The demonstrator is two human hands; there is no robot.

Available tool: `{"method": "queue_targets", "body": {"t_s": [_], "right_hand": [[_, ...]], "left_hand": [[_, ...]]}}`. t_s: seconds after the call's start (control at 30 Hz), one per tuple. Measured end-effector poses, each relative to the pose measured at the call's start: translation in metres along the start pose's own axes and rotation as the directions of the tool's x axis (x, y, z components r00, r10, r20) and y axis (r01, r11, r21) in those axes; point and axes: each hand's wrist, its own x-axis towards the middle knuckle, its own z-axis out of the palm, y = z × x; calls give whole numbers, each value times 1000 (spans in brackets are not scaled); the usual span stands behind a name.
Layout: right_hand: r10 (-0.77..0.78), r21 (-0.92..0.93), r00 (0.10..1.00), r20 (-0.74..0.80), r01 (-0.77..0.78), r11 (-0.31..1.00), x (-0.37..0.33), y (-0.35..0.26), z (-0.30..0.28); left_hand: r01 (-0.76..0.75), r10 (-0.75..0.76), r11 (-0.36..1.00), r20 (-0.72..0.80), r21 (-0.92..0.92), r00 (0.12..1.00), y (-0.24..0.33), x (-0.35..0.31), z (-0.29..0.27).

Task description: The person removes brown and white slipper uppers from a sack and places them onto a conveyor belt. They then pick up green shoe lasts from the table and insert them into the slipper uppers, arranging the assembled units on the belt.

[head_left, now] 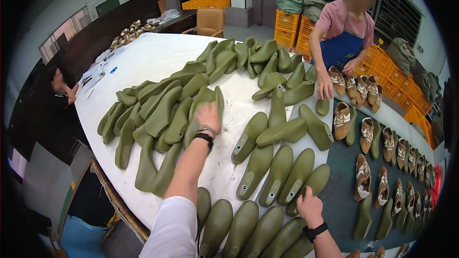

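My left hand (209, 116) is over the right edge of a loose pile of olive-green shoe lasts (165, 110), touching or nearly touching a last (202, 98). Motion smears its fingers, so its grip is unclear. At the lower right, my right hand (310, 206) has its thumb and index finger on the heel part of a green last (316, 177), which ends a row of lasts lying side by side. Nearer to me lies another row of lasts (243, 227). A few lasts (282, 132) lie crosswise beyond the rows.
A white-covered table (143, 53) bears the lasts. To the right, brown-and-white shoes (362, 177) stand beside lasts on a dark green surface (337, 186). Across the table, a person in a blue apron (340, 50) handles shoes and a last. Orange crates (287, 27) stand behind; another person (62, 86) is at the left.
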Motion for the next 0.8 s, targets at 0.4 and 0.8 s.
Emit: {"method": "queue_targets", "body": {"t_s": [0.4,0.8], "right_hand": [[1,-9,1000,-16,-2,1000,1,-2,1],[-1,16,1000,-6,1,1000,2,4,4]], "left_hand": [[409,-219,835,459,-368,861,-39,-36,-20],[136,674,470,455,-872,582,-58,-81,-142]]}}
